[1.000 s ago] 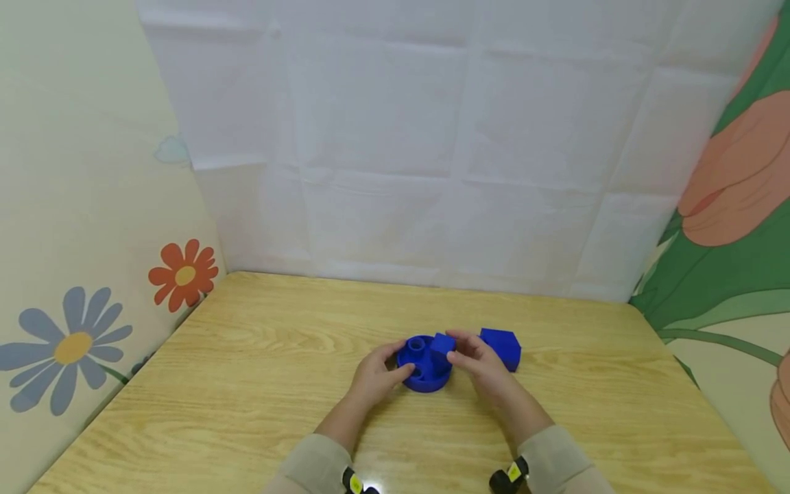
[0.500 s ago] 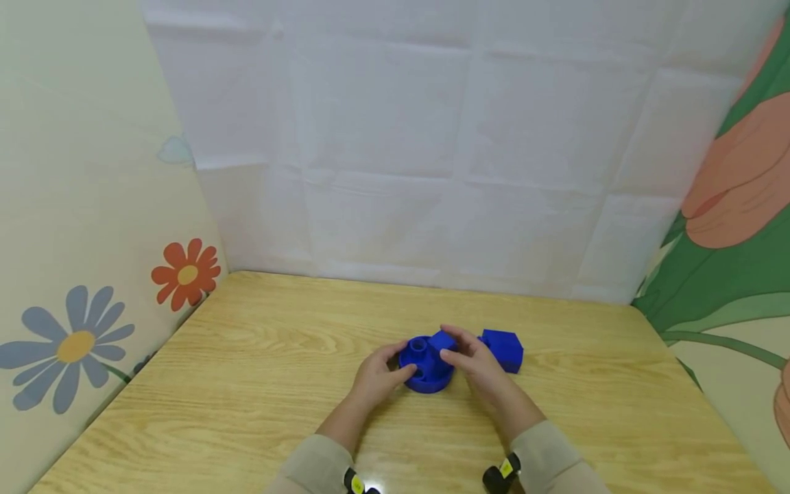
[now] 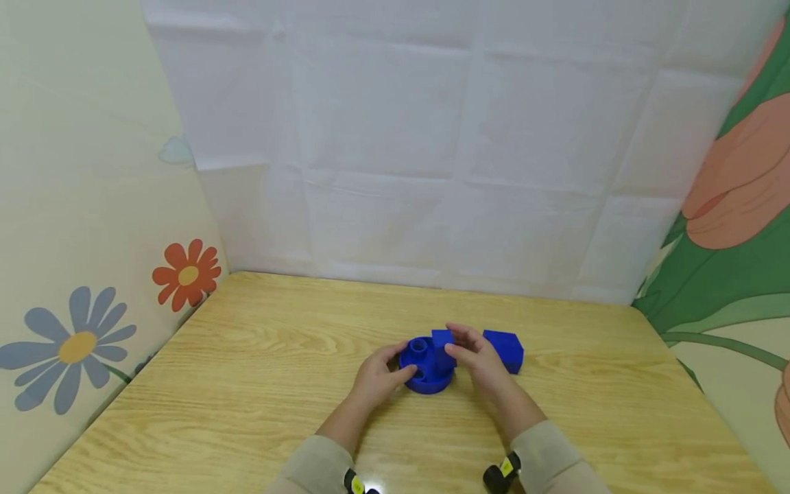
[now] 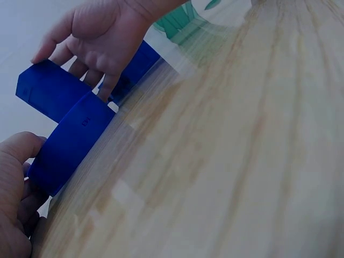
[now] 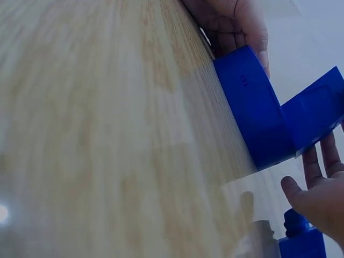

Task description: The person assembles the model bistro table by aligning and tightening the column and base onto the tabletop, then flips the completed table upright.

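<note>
A round blue base (image 3: 427,384) with a raised rim sits on the table, a short hollow post (image 3: 418,345) rising inside it. My left hand (image 3: 375,376) grips its left side, thumb over the rim and fingers round the outside. At the base's right side stands an upright blue block (image 3: 442,337), its lower end within the rim. My right hand (image 3: 481,360) holds this block between thumb and fingers; in the left wrist view a fingertip lies at the top of the block (image 4: 51,88). The right wrist view shows small dark marks on the base (image 5: 252,107).
A second blue block (image 3: 506,351), with angled sides, lies on the wooden table (image 3: 278,357) just beyond my right hand. In the right wrist view a ridged knob (image 5: 295,221) sticks out of it. A white sheet (image 3: 382,151) hangs behind the table.
The block in my right hand has turned, from a corner facing me to a flatter side. My right fingers have shifted slightly around it. The left hand keeps its hold on the base.
</note>
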Action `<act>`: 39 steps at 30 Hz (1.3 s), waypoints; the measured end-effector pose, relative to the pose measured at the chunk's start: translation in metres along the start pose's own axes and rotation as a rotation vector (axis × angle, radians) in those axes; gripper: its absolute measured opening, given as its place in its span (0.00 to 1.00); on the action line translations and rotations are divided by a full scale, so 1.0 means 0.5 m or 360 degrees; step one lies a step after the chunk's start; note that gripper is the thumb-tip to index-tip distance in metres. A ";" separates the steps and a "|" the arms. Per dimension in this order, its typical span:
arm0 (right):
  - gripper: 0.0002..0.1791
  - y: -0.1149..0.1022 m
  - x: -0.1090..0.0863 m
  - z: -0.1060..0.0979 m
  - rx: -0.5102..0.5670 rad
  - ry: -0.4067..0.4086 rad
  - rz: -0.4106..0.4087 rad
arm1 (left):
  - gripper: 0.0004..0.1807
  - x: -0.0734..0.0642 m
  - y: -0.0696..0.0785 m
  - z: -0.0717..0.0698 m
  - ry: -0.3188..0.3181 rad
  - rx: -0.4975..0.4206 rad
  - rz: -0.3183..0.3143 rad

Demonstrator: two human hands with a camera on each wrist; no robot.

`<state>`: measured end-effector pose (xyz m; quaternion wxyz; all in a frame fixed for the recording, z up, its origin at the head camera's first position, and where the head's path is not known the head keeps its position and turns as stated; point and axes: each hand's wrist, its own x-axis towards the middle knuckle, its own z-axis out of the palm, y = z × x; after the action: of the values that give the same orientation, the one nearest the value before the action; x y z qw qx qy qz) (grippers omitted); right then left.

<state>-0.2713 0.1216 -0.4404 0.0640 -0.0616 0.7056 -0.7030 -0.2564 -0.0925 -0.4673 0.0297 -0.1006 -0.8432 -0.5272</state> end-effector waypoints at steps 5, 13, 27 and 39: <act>0.28 0.001 0.003 0.000 -0.0024 0.0037 -0.0003 | 0.28 -0.001 0.001 0.000 -0.0002 -0.0015 -0.0006; 0.26 0.001 0.006 0.004 -0.0098 0.0102 -0.0001 | 0.28 0.000 -0.003 0.003 0.0015 -0.0031 0.0038; 0.32 -0.010 0.014 0.008 0.0082 -0.0181 0.0107 | 0.28 -0.001 0.002 0.003 0.0025 -0.0008 0.0047; 0.34 -0.013 0.020 0.005 0.0105 -0.0195 0.0071 | 0.28 0.004 -0.004 0.003 0.0025 -0.0023 0.0048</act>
<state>-0.2809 0.1174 -0.4338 0.1248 -0.0867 0.6779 -0.7193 -0.2585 -0.0916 -0.4695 0.0435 -0.1092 -0.8376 -0.5334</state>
